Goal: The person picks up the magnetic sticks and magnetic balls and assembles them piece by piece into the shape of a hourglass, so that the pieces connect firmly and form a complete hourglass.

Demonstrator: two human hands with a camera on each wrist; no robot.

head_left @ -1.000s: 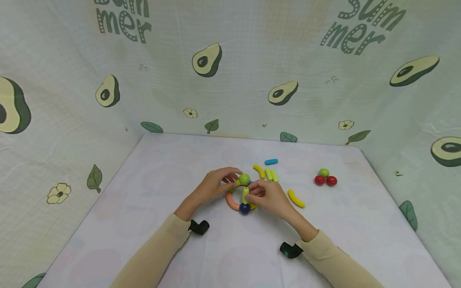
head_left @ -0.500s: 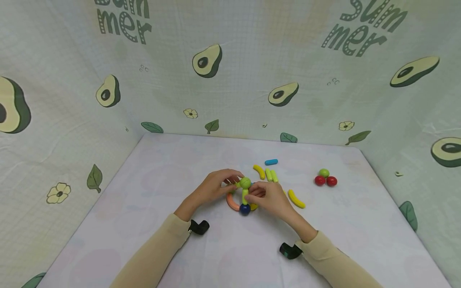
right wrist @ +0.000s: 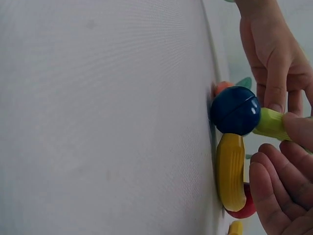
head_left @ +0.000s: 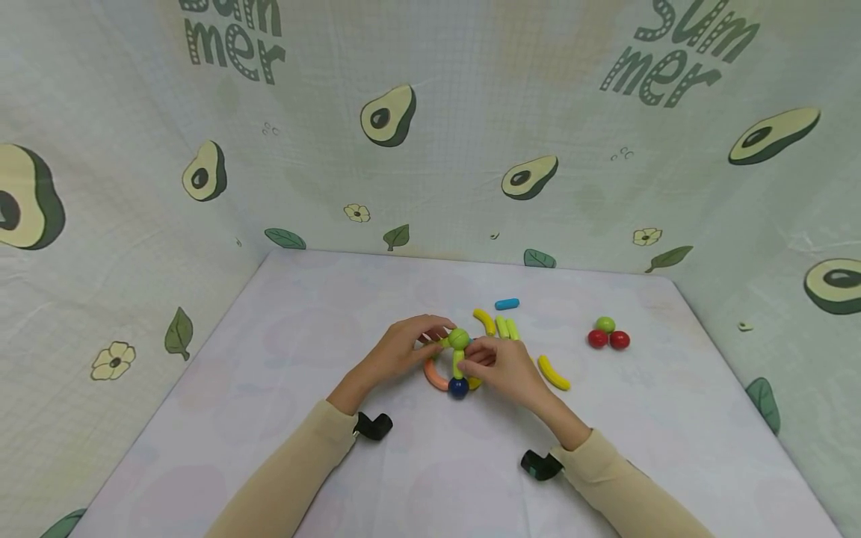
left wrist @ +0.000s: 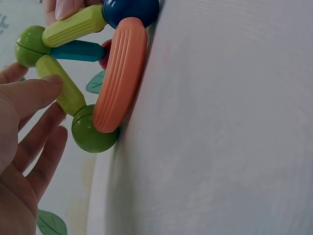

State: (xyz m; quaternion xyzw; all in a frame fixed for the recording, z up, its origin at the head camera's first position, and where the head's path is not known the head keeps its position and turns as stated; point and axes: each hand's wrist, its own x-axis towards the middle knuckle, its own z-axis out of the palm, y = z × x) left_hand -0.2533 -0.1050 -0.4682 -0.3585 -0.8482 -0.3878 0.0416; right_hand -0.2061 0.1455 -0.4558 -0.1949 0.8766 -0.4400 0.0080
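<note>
Avocado-printed cloth (head_left: 444, 213) backed the pale table (head_left: 377, 486), where a ball-and-rod frame (head_left: 459, 362) stood near the middle. The left hand (head_left: 406, 346) pinched its left lime rod (left wrist: 66, 88) below the lime top ball (head_left: 459, 338); the right hand (head_left: 503, 368) pinched its front lime rod (right wrist: 270, 124), which rose from a dark blue ball (right wrist: 236, 110). At the base, a curved orange rod (left wrist: 121, 73) linked that ball to a green ball (left wrist: 93, 131), while a curved yellow rod (right wrist: 231, 171) extended from its other side.

Seven balls (head_left: 459, 388), six straight rods (head_left: 507, 304) and four-plus curved rods (head_left: 554, 373) show.
</note>
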